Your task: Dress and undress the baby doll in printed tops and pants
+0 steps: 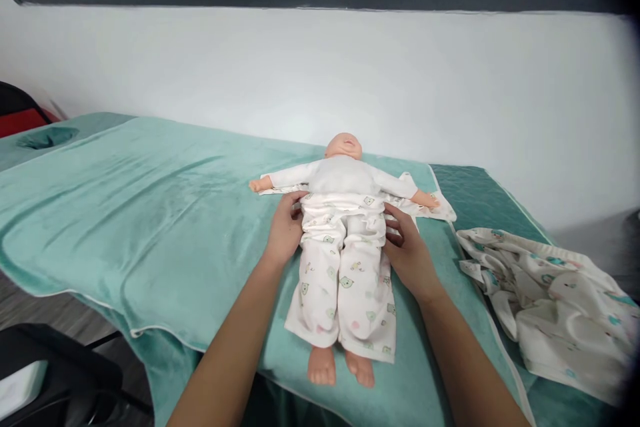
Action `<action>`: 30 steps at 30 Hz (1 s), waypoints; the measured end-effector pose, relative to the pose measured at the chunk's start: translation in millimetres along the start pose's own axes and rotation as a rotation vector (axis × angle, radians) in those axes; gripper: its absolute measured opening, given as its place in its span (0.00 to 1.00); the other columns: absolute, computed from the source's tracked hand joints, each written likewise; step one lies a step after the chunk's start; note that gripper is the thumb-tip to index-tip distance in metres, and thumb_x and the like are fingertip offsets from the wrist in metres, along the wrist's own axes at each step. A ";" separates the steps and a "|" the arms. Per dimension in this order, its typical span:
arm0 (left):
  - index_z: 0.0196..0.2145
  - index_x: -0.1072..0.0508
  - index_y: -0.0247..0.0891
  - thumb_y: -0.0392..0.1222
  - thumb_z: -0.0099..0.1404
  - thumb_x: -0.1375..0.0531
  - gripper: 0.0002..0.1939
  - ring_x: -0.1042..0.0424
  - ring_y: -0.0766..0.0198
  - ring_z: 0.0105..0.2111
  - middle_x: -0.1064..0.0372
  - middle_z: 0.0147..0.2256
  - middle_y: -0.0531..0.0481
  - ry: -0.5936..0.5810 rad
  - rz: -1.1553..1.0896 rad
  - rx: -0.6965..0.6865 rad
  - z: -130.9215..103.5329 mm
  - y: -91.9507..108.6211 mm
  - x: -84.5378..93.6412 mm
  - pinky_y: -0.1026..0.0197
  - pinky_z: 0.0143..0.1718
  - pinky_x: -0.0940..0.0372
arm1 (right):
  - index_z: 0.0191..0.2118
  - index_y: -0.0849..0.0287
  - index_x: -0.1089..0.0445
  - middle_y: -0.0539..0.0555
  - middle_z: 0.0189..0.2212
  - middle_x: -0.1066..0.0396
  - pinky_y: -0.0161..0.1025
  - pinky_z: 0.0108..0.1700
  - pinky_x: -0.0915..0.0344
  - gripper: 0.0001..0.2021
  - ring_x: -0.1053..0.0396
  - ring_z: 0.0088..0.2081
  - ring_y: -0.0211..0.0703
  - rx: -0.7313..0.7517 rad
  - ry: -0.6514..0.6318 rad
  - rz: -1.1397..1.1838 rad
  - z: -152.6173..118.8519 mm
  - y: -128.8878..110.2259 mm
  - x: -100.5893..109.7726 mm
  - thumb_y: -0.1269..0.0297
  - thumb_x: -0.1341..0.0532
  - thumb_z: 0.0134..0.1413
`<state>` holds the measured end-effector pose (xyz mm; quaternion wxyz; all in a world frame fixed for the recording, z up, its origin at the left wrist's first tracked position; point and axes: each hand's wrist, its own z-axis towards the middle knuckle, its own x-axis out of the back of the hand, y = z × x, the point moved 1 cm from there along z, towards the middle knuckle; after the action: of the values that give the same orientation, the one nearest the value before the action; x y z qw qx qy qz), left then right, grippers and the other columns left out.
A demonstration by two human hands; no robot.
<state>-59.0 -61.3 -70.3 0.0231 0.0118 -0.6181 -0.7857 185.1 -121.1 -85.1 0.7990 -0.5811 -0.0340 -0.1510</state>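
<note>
A baby doll [343, 177] lies on its back with its arms spread and its bare feet toward me. It wears a white long-sleeved top and loose white trousers [320, 280] printed with small animals. At the left side of the trousers' waist is my left hand [287, 230], fingers curled against the cloth. My right hand [405, 247] pinches the waist's right side, its fingertips partly hidden by the fabric. A printed white garment [443, 208] lies spread under the doll's back and arms.
Green cloth [165, 213] covers the long table or bed, which has a face hole at the far left. A crumpled printed cloth [560, 300] lies at the right. Behind stands a white wall. A black chair [60, 360] is at the lower left.
</note>
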 end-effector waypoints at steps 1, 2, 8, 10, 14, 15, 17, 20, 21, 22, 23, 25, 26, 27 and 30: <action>0.48 0.28 0.41 0.31 0.54 0.41 0.22 0.28 0.59 0.46 0.28 0.50 0.45 -0.004 0.014 0.004 0.2 1.5 -0.5 0.55 0.48 0.33 | 0.61 0.42 0.38 0.53 0.59 0.37 0.46 0.52 0.30 0.27 0.33 0.54 0.46 0.005 0.001 -0.008 0.3 1.0 0.3 0.65 0.37 0.56; 0.47 0.29 0.41 0.31 0.54 0.40 0.22 0.28 0.59 0.46 0.29 0.50 0.45 -0.003 0.024 0.009 0.1 3.1 -1.1 0.55 0.48 0.33 | 0.60 0.42 0.37 0.53 0.58 0.37 0.46 0.51 0.30 0.26 0.32 0.53 0.46 0.016 0.004 -0.014 0.8 2.0 0.6 0.65 0.37 0.56; 0.43 0.31 0.40 0.33 0.55 0.40 0.16 0.28 0.64 0.40 0.28 0.46 0.47 0.040 0.053 0.017 -2.0 8.0 -3.9 0.58 0.45 0.34 | 0.52 0.47 0.33 0.52 0.52 0.35 0.41 0.45 0.30 0.19 0.31 0.47 0.42 0.033 0.037 -0.030 3.4 2.5 -0.5 0.68 0.38 0.54; 0.42 0.32 0.41 0.33 0.56 0.40 0.14 0.29 0.64 0.40 0.28 0.45 0.48 0.040 0.067 0.006 -2.7 8.5 -4.5 0.59 0.44 0.34 | 0.51 0.48 0.33 0.52 0.46 0.32 0.40 0.41 0.30 0.18 0.31 0.43 0.41 -0.006 0.057 -0.040 3.4 0.4 -1.5 0.68 0.39 0.54; 0.39 0.33 0.41 0.34 0.57 0.41 0.11 0.30 0.65 0.39 0.29 0.41 0.50 0.017 0.070 -0.001 -3.5 9.1 -5.0 0.61 0.42 0.35 | 0.46 0.51 0.32 0.50 0.39 0.30 0.39 0.39 0.33 0.12 0.31 0.39 0.41 -0.023 0.098 -0.075 1.7 -3.7 -1.2 0.67 0.39 0.55; 0.39 0.33 0.41 0.35 0.57 0.41 0.10 0.30 0.65 0.38 0.29 0.40 0.51 0.016 0.069 -0.004 -3.6 9.1 -5.0 0.61 0.42 0.35 | 0.45 0.51 0.31 0.50 0.38 0.29 0.39 0.40 0.34 0.10 0.31 0.40 0.41 -0.014 0.107 -0.085 1.0 -4.3 -0.5 0.66 0.39 0.56; 0.38 0.34 0.40 0.35 0.58 0.41 0.09 0.31 0.66 0.36 0.30 0.39 0.52 0.013 0.071 -0.012 -3.7 8.8 -4.9 0.61 0.41 0.35 | 0.43 0.51 0.30 0.49 0.37 0.29 0.39 0.42 0.35 0.08 0.32 0.40 0.41 0.000 0.122 -0.100 -0.5 -5.1 1.6 0.66 0.41 0.57; 0.36 0.34 0.40 0.36 0.59 0.41 0.07 0.32 0.66 0.35 0.32 0.36 0.54 0.017 0.094 -0.028 -3.8 8.1 -4.5 0.61 0.41 0.35 | 0.40 0.52 0.30 0.48 0.35 0.30 0.39 0.42 0.36 0.06 0.32 0.37 0.40 0.036 0.132 -0.088 -2.4 -5.6 4.5 0.66 0.41 0.58; 0.36 0.34 0.40 0.36 0.59 0.41 0.06 0.32 0.66 0.35 0.32 0.35 0.54 0.020 0.104 -0.033 -3.7 7.8 -4.3 0.61 0.42 0.35 | 0.40 0.52 0.30 0.48 0.35 0.30 0.39 0.42 0.36 0.05 0.32 0.37 0.40 0.050 0.130 -0.073 -2.8 -5.9 5.0 0.66 0.41 0.58; 0.35 0.34 0.40 0.36 0.59 0.42 0.06 0.32 0.66 0.35 0.32 0.35 0.54 0.022 0.114 -0.037 -3.6 7.4 -4.1 0.61 0.42 0.35 | 0.40 0.52 0.30 0.48 0.36 0.30 0.39 0.42 0.37 0.05 0.33 0.37 0.40 0.058 0.124 -0.055 -3.0 -6.2 5.2 0.66 0.40 0.57; 0.35 0.34 0.40 0.36 0.59 0.42 0.05 0.32 0.66 0.35 0.32 0.35 0.54 0.023 0.121 -0.039 -3.4 6.9 -4.0 0.61 0.42 0.35 | 0.41 0.52 0.30 0.48 0.37 0.30 0.38 0.42 0.37 0.06 0.33 0.38 0.40 0.057 0.117 -0.035 -2.9 -6.5 5.2 0.65 0.40 0.57; 0.35 0.34 0.40 0.36 0.59 0.42 0.05 0.32 0.66 0.35 0.32 0.35 0.54 0.026 0.128 -0.038 -3.2 6.1 -3.9 0.61 0.43 0.35 | 0.42 0.51 0.31 0.49 0.39 0.30 0.38 0.43 0.37 0.08 0.33 0.39 0.41 0.034 0.097 0.008 -2.3 -7.2 4.8 0.65 0.38 0.56; 0.35 0.34 0.40 0.37 0.59 0.42 0.05 0.32 0.66 0.35 0.32 0.35 0.54 0.028 0.129 -0.037 -3.2 5.9 -4.0 0.61 0.43 0.35 | 0.43 0.51 0.31 0.49 0.39 0.31 0.38 0.43 0.37 0.09 0.33 0.41 0.41 0.017 0.087 0.031 -1.8 -7.7 4.5 0.64 0.38 0.55; 0.36 0.34 0.40 0.37 0.60 0.42 0.05 0.32 0.65 0.36 0.32 0.36 0.53 0.031 0.130 -0.036 -3.2 5.8 -4.0 0.61 0.43 0.35 | 0.43 0.51 0.31 0.50 0.40 0.31 0.38 0.44 0.36 0.10 0.33 0.42 0.41 0.001 0.078 0.055 -1.2 -8.1 4.2 0.64 0.37 0.54; 0.36 0.34 0.41 0.37 0.60 0.42 0.06 0.31 0.65 0.37 0.31 0.37 0.53 0.041 0.138 -0.026 -3.9 6.4 -4.3 0.60 0.44 0.35 | 0.43 0.51 0.31 0.50 0.41 0.31 0.38 0.46 0.35 0.12 0.33 0.44 0.42 -0.034 0.053 0.146 0.5 -8.9 4.2 0.64 0.34 0.51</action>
<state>-54.3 -66.4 -65.0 0.0902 -0.0151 -0.6066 -0.7897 186.6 -124.0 -75.8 0.7984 -0.5915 0.0322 -0.1081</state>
